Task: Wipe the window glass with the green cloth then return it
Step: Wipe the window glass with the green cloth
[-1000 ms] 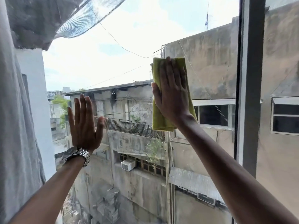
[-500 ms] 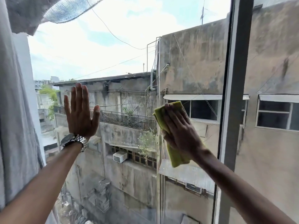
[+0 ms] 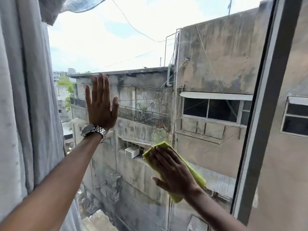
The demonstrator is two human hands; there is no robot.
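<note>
The green cloth (image 3: 198,178) is folded and pressed flat against the window glass (image 3: 146,47), low and right of centre. My right hand (image 3: 173,172) lies spread over it, palm down, holding it to the pane, and covers most of it. My left hand (image 3: 100,104) is flat on the glass to the left and higher up, fingers straight and empty, with a metal watch on the wrist.
A grey curtain (image 3: 25,114) hangs along the left edge, close to my left arm. A dark vertical window frame (image 3: 260,114) bounds the pane on the right. Concrete buildings, a railing and cables show outside through the glass.
My right hand has slid the cloth down the glass, from high up to low and slightly left, tilting it. My left hand has stayed flat on the pane.
</note>
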